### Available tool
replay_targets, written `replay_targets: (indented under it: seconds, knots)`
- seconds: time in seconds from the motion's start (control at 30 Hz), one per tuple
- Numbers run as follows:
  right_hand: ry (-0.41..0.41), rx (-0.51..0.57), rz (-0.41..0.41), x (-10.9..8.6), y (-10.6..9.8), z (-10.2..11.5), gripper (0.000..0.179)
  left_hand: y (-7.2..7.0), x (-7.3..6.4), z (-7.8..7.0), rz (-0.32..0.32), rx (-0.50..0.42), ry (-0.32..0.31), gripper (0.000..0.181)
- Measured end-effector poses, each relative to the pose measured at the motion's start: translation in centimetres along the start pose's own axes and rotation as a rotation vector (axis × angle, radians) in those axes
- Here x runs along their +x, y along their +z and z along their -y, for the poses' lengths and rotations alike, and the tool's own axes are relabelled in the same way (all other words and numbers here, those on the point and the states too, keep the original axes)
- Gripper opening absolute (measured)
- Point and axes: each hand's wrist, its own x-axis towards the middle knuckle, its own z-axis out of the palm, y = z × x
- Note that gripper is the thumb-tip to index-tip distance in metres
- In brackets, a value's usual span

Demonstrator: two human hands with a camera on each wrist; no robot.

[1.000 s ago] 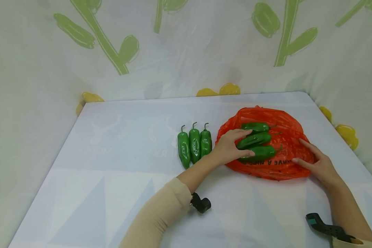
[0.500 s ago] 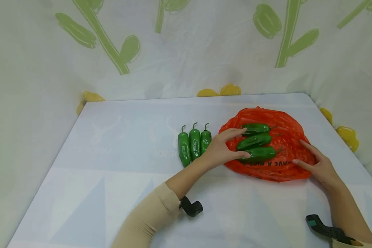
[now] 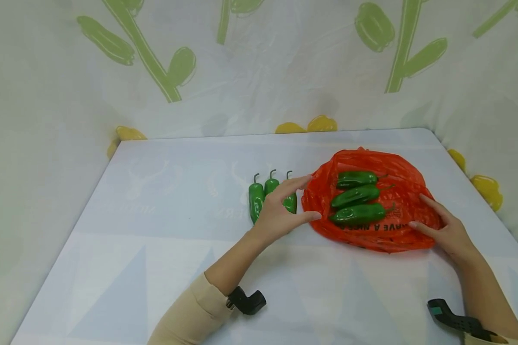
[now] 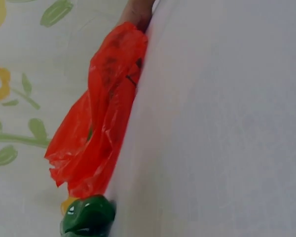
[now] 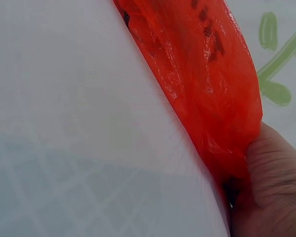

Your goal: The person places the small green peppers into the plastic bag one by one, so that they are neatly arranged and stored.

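My left hand (image 3: 280,211) is spread, thumb and fingers apart, with nothing held between them. It hangs partly over a row of green peppers (image 3: 256,197), hiding their lower parts. Its fingertips reach the left edge of a red plastic bag (image 3: 403,208); contact cannot be told. Three more green peppers (image 3: 357,214) lie side by side on the bag's red plastic, stems to the right. At the bag's right end my right hand (image 3: 449,235) holds the plastic between thumb and fingers. The right wrist view shows its thumb (image 5: 274,163) against the bag.
A white table (image 3: 155,278) with pale blue triangles carries everything. Behind it and at its sides stands a patterned cloth backdrop (image 3: 250,86). Black wrist cameras (image 3: 247,302) sit on both forearms. In the left wrist view, a glossy green pepper (image 4: 91,215) shows near the bottom.
My left hand has drawn back leftward from the three peppers on the bag, to over the other pepper row. Those three peppers stay in place, and the right hand keeps its position.
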Motion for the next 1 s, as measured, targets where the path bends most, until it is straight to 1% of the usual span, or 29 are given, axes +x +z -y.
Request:
replay_targets:
  seconds: [0.07, 0.1, 0.2, 0.33, 0.43, 0.6, 0.67, 0.77, 0.87, 0.9, 0.93, 1.0]
  knots:
    - [0.004, -0.001, 0.0, 0.0, 0.0, 0.0, 0.076, -0.6, -0.3, 0.1, -0.05, -0.021, 0.011, 0.068]
    - [0.006, -0.002, 0.0, 0.0, -0.1, -0.1, 0.076, -0.8, -0.4, 0.1, -0.074, -0.031, 0.006, 0.067]
    - [0.007, -0.002, -0.001, -0.1, -0.1, -0.1, 0.076, -1.6, -0.9, 0.2, -0.133, -0.048, -0.054, 0.066]
    - [0.004, 0.006, 0.002, -0.1, 0.0, -0.1, 0.075, -2.4, -1.6, 0.4, -0.179, -0.027, -0.129, 0.068]
    - [0.0, 0.011, 0.004, 0.0, 0.1, 0.0, 0.075, -3.0, -2.1, 0.8, -0.201, 0.025, -0.127, 0.071]
    - [0.0, 0.024, 0.009, 0.1, 0.3, 0.0, 0.076, -3.7, -2.9, 1.7, -0.233, 0.13, -0.07, 0.076]
    - [0.003, 0.024, 0.008, 0.1, 0.3, -0.1, 0.076, -3.9, -3.2, 2.2, -0.242, 0.157, -0.056, 0.077]
    - [0.001, 0.012, 0.001, 0.1, 0.2, -0.2, 0.076, -4.2, -3.5, 2.8, -0.255, 0.182, -0.054, 0.078]
    - [-0.001, 0.005, -0.003, 0.1, 0.1, -0.2, 0.075, -4.4, -3.6, 3.5, -0.268, 0.182, -0.065, 0.08]
    - [0.001, 0.004, -0.002, 0.1, 0.1, -0.2, 0.076, -4.5, -3.7, 3.8, -0.269, 0.175, -0.077, 0.08]
    - [0.004, 0.003, -0.002, 0.1, 0.1, -0.2, 0.076, -4.5, -3.6, 3.5, -0.268, 0.168, -0.099, 0.08]
    - [0.007, -0.001, -0.002, 0.1, 0.0, -0.2, 0.076, -4.5, -3.7, 4.0, -0.264, 0.155, -0.13, 0.081]
